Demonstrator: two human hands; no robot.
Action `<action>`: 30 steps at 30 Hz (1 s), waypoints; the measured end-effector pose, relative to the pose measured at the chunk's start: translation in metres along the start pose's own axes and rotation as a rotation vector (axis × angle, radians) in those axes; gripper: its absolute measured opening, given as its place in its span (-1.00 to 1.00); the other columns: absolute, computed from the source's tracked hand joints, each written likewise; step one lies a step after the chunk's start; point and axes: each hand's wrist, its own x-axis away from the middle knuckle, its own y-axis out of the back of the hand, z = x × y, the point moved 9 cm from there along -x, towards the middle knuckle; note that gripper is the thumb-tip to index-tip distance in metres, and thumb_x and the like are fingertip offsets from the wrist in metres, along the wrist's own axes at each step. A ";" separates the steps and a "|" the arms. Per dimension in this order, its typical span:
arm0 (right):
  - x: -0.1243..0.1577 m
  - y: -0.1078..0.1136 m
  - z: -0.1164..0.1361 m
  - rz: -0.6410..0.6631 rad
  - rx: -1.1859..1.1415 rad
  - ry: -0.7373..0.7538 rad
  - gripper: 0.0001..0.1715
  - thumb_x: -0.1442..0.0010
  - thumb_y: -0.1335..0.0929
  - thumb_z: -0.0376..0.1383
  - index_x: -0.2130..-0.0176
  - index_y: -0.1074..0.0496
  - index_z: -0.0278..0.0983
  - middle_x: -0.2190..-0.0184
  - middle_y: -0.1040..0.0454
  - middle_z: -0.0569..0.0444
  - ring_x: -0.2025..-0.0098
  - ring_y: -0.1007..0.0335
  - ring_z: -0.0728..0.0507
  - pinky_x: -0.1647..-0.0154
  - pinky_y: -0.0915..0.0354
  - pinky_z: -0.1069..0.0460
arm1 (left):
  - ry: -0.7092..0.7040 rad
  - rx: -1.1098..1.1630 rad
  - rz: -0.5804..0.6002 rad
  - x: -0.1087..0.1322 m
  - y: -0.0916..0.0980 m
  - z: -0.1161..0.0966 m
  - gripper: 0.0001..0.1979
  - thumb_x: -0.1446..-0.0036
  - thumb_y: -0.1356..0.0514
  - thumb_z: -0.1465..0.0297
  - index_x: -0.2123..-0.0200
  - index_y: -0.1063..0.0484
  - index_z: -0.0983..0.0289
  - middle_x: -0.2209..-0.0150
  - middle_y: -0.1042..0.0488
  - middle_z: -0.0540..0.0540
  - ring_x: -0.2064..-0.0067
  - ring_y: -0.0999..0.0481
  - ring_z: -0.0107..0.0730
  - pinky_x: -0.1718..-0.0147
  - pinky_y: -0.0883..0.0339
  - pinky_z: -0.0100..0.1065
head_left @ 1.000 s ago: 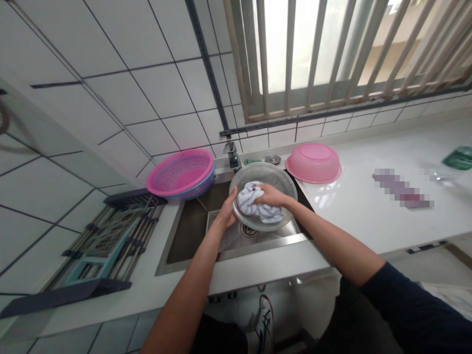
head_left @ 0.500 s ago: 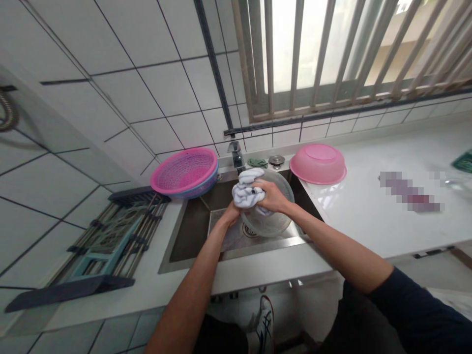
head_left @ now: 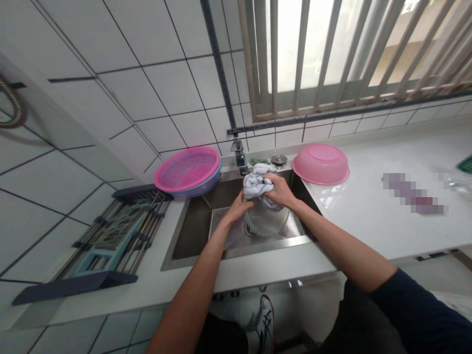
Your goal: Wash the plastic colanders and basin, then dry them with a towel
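Observation:
Over the steel sink [head_left: 197, 219], my right hand [head_left: 279, 191] is closed on a bunched white-and-grey cloth [head_left: 258, 183]. The cloth lies against the upper part of a clear, round bowl [head_left: 267, 223], hiding much of its rim. My left hand [head_left: 238, 209] grips the bowl at its left edge, thumb on the near side and fingers partly hidden behind. The bowl is tilted. Beneath it the drain [head_left: 250, 228] shows at the sink bottom. Behind the cloth stands the faucet [head_left: 240, 157].
A pink basket nested in a blue basin [head_left: 188, 169] stands at the sink's back left. To the right, a pink basin [head_left: 320, 164] lies upside down. A green cloth [head_left: 259, 161] and a drain strainer [head_left: 279, 160] sit behind the sink. A folded rack [head_left: 121, 236] leans at the left.
My left hand has come up along the bowl's left edge. The bowl has tilted, and my right hand with the cloth has shifted slightly right. The view has turned a little.

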 end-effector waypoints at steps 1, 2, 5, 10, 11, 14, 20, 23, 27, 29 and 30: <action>0.003 -0.012 0.009 0.060 -0.032 0.033 -0.90 -0.09 -0.40 -0.30 0.31 -0.52 -0.22 0.19 -0.61 0.03 0.14 -0.50 -0.21 0.05 -0.37 -0.01 | -0.029 -0.034 -0.032 -0.001 0.004 -0.001 -0.26 0.15 -0.47 0.45 -0.20 -0.52 0.23 -0.16 -0.58 0.24 -0.33 -0.42 0.14 -0.34 -0.29 0.02; 0.005 -0.021 0.016 0.096 -0.053 0.058 -0.93 -0.10 -0.40 -0.30 0.33 -0.51 -0.22 0.19 -0.61 0.03 0.14 -0.50 -0.21 0.05 -0.37 0.00 | -0.062 -0.073 -0.058 -0.002 0.007 -0.004 -0.29 0.12 -0.47 0.42 -0.18 -0.52 0.23 -0.15 -0.59 0.24 -0.32 -0.43 0.12 -0.36 -0.26 0.02; 0.005 -0.020 0.017 0.064 -0.023 0.065 -0.92 -0.11 -0.40 -0.31 0.32 -0.53 -0.22 0.16 -0.61 0.01 0.12 -0.51 -0.21 0.04 -0.38 -0.01 | -0.105 -0.149 -0.030 -0.003 0.006 -0.007 -0.27 0.05 -0.44 0.36 -0.25 -0.48 0.24 -0.20 -0.56 0.25 -0.34 -0.41 0.14 -0.37 -0.25 0.06; -0.004 0.042 -0.028 -0.242 0.123 -0.124 -0.69 -0.13 -0.38 -0.25 0.13 -0.60 -0.23 0.10 -0.66 -0.04 0.08 -0.53 -0.26 -0.02 -0.39 -0.05 | -0.078 -0.208 0.124 0.002 -0.007 -0.005 -0.03 0.00 -0.34 0.39 -0.52 -0.19 0.25 -0.43 -0.35 0.30 -0.39 -0.33 0.27 -0.36 -0.25 0.12; -0.004 0.053 -0.037 -0.300 0.135 -0.166 -0.69 -0.13 -0.38 -0.23 0.13 -0.61 -0.25 0.12 -0.66 -0.05 0.09 -0.53 -0.27 -0.01 -0.39 -0.06 | -0.087 -0.213 0.130 0.003 -0.008 -0.006 0.00 -0.01 -0.34 0.39 -0.53 -0.16 0.25 -0.46 -0.31 0.30 -0.40 -0.32 0.27 -0.37 -0.24 0.12; -0.004 0.055 -0.042 -0.306 0.100 -0.193 -0.69 -0.12 -0.39 -0.20 0.16 -0.60 -0.26 0.18 -0.66 -0.04 0.14 -0.53 -0.26 0.04 -0.38 -0.05 | -0.142 -0.210 0.115 0.003 -0.008 -0.010 -0.02 -0.01 -0.36 0.37 -0.52 -0.20 0.22 -0.47 -0.29 0.28 -0.42 -0.30 0.26 -0.40 -0.18 0.11; 0.010 -0.026 0.010 0.096 -0.056 0.009 -0.87 -0.10 -0.40 -0.22 0.33 -0.51 -0.23 0.29 -0.61 0.06 0.21 -0.49 -0.20 0.12 -0.34 0.00 | -0.180 -0.127 -0.027 0.001 0.006 -0.011 -0.18 0.01 -0.45 0.26 -0.35 -0.42 0.25 -0.26 -0.54 0.29 -0.31 -0.44 0.17 -0.38 -0.21 0.09; 0.010 -0.020 0.015 0.032 -0.001 0.022 -0.90 -0.12 -0.39 -0.23 0.34 -0.49 -0.22 0.26 -0.59 0.03 0.19 -0.48 -0.20 0.10 -0.33 0.00 | -0.127 -0.102 -0.042 0.002 0.010 -0.007 -0.17 0.03 -0.43 0.34 -0.36 -0.41 0.22 -0.21 -0.56 0.25 -0.25 -0.48 0.15 -0.31 -0.30 0.05; 0.001 0.033 -0.020 -0.255 0.101 -0.131 -0.81 -0.12 -0.37 -0.23 0.25 -0.53 -0.23 0.20 -0.62 -0.01 0.17 -0.47 -0.22 0.06 -0.35 -0.02 | 0.017 -0.067 0.019 0.003 0.004 0.004 -0.04 0.05 -0.40 0.45 -0.47 -0.29 0.11 -0.22 -0.52 0.24 -0.11 -0.53 0.13 -0.10 -0.46 -0.01; 0.001 0.052 -0.038 -0.362 0.097 -0.219 -0.76 -0.13 -0.36 -0.19 0.22 -0.55 -0.24 0.20 -0.64 -0.02 0.16 -0.48 -0.23 0.04 -0.37 -0.03 | 0.075 -0.025 0.009 0.004 0.003 0.009 -0.03 0.01 -0.41 0.44 -0.49 -0.27 0.06 -0.20 -0.50 0.24 -0.01 -0.56 0.06 0.00 -0.49 -0.05; 0.001 0.055 -0.044 -0.385 0.081 -0.245 -0.73 -0.14 -0.37 -0.17 0.20 -0.55 -0.24 0.20 -0.65 -0.03 0.15 -0.49 -0.24 0.04 -0.37 -0.04 | 0.097 -0.001 0.004 0.005 0.003 0.011 -0.03 0.00 -0.43 0.43 -0.49 -0.27 0.03 -0.18 -0.51 0.23 0.03 -0.57 0.02 0.03 -0.49 -0.07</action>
